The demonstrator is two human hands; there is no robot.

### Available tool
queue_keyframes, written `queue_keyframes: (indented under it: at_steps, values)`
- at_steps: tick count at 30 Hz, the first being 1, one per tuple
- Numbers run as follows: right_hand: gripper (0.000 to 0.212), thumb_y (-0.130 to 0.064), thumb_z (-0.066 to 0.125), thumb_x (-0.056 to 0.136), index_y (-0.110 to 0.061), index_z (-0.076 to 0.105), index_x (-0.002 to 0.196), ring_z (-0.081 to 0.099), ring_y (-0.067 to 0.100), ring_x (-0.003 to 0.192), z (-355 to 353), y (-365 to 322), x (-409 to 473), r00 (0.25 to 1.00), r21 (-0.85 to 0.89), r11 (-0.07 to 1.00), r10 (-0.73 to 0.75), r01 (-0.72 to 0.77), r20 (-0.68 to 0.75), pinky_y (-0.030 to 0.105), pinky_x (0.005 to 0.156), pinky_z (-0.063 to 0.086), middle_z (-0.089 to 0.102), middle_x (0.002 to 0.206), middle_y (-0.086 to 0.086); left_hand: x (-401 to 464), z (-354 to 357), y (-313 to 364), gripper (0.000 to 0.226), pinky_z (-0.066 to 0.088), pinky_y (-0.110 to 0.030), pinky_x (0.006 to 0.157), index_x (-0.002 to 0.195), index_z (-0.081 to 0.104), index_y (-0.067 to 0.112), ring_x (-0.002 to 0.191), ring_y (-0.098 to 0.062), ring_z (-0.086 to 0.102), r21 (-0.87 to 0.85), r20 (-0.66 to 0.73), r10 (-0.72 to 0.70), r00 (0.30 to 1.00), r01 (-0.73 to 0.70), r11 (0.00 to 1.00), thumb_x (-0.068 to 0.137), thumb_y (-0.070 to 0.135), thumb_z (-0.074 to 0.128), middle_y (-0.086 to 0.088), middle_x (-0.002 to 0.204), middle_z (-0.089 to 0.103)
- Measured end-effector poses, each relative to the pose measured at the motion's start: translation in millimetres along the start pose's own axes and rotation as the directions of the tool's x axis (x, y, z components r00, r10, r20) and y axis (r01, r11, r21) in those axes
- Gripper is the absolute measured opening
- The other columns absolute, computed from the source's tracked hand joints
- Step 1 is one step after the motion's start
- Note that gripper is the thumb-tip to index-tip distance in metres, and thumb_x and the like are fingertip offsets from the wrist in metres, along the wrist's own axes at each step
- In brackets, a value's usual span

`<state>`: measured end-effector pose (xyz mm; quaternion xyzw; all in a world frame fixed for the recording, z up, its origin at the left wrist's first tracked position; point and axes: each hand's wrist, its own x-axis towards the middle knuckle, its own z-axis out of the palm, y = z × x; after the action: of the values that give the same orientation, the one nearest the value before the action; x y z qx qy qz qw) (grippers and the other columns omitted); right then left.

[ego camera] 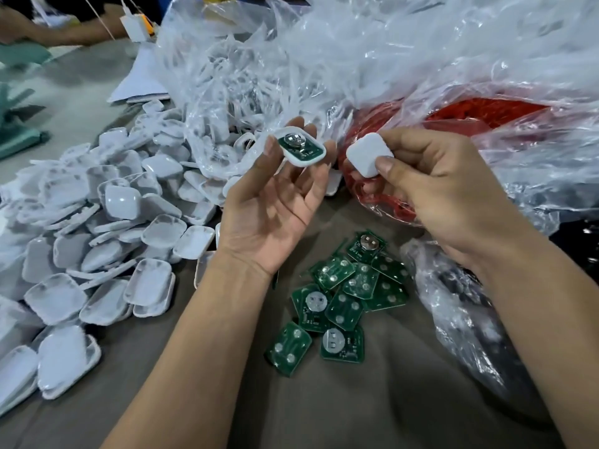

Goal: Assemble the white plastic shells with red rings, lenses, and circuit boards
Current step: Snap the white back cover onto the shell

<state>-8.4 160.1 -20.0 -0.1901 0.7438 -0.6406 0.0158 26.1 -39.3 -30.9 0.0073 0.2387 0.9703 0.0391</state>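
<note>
A heap of white rounded-square plastic shells [97,254] covers the grey tabletop [372,400] at left. The left hand [275,202] pinches an open white shell half holding a green circuit board [301,146]. Just to its right, nearly level, the right hand [431,186] pinches a white plastic cover [369,153], likely to close it.

Two bare forearms are entering from the lower edge of the frame, with no sleeves showing on either. The left hand [275,209] and right hand [434,186] are wearing no gloves, rings, watches or wristbands. Fingernails are showing short and unpainted.
</note>
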Motion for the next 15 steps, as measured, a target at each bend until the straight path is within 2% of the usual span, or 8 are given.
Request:
queue_keyframes:
  at_steps: [4, 9, 12, 15]
  values:
    - [0.029, 0.002, 0.064, 0.098, -0.023, 0.075, 0.11, 0.076, 0.011, 0.092, 2.2, -1.7, -0.6, 0.996, 0.038, 0.997, -0.068, 0.065, 0.058, 0.02, 0.086, 0.058, 0.08, 0.102, -0.006, 0.1, -0.2, -0.1, 0.036, 0.059, -0.03, 0.087, 0.118, 0.065, 0.007, 0.102, -0.03, 0.072, 0.047, -0.03, 0.016, 0.999, -0.015, 0.999, 0.087, 0.022, 0.058, -0.009, 0.11, 0.074]
    - [0.032, 0.009, 0.062, 0.096, -0.018, 0.075, 0.105, 0.075, 0.019, 0.103, 3.2, -5.5, -2.0, 0.985, 0.107, 0.985, -0.143, 0.132, 0.1, 0.028, 0.096, 0.058, 0.08, 0.105, 0.001, -0.5, -1.0, -0.3, 0.034, 0.06, -0.031, 0.086, 0.117, 0.066, 0.007, 0.1, -0.03, 0.072, 0.059, -0.065, 0.037, 0.997, -0.033, 0.998, 0.086, 0.021, 0.058, -0.01, 0.109, 0.075]
    - [0.03, 0.01, 0.061, 0.096, -0.015, 0.075, 0.106, 0.075, 0.02, 0.104, 5.1, -7.4, -1.6, 0.984, 0.134, 0.982, -0.145, 0.13, 0.107, 0.027, 0.095, 0.058, 0.079, 0.108, 0.003, -0.7, -1.8, -0.9, 0.033, 0.06, -0.032, 0.086, 0.114, 0.068, 0.007, 0.102, -0.03, 0.07, 0.073, -0.069, 0.045, 0.997, -0.04, 0.997, 0.085, 0.021, 0.06, -0.01, 0.108, 0.075]
    - [0.025, 0.006, 0.064, 0.096, -0.012, 0.074, 0.109, 0.075, 0.021, 0.096, 4.3, -5.9, -2.0, 0.988, 0.163, 0.981, -0.12, 0.104, 0.093, 0.026, 0.089, 0.058, 0.079, 0.106, 0.007, 0.2, -2.4, -0.8, 0.031, 0.059, -0.032, 0.088, 0.111, 0.07, 0.007, 0.103, -0.03, 0.07, 0.075, -0.071, 0.04, 0.997, -0.035, 0.997, 0.085, 0.02, 0.061, -0.011, 0.106, 0.076]
